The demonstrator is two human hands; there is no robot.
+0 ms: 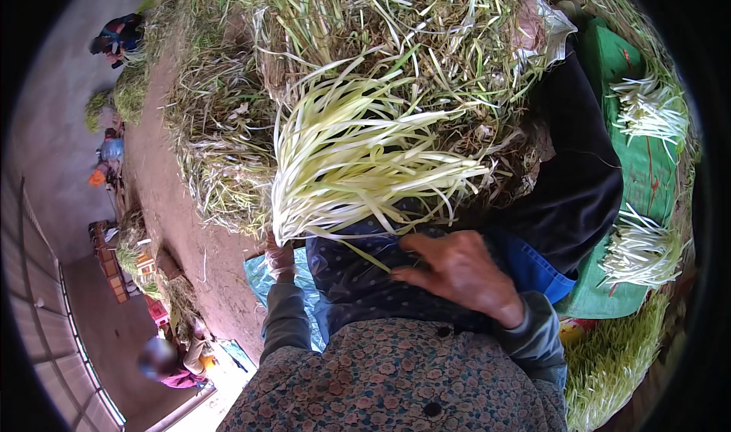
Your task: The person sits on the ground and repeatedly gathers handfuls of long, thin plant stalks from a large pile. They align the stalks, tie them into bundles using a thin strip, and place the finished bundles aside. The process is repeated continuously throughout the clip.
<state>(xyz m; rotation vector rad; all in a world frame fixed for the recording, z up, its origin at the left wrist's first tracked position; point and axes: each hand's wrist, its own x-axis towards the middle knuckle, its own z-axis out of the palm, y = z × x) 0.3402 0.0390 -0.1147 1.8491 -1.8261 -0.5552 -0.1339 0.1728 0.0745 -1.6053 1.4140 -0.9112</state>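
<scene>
My left hand [280, 261], with whitish wrapping about it, grips a bunch of pale yellow chives [354, 152] by its white lower ends. The long leaves fan out over my lap and away to the right. My right hand [457, 269] is beside the bunch, its thumb and forefinger apart. A single yellow-green leaf [365, 255] runs from the bunch to the thumb tip; whether it is pinched I cannot tell. Dark dotted plastic [365, 278] covers my lap under both hands.
A heap of leaves and dry stalks [223, 118] rises in front. On the right, two trimmed chive bunches [645, 252] lie on a green sack [642, 175], with more chives [617, 358] below. Other people, one a seated person [177, 363], are at left across the earthen floor [211, 283].
</scene>
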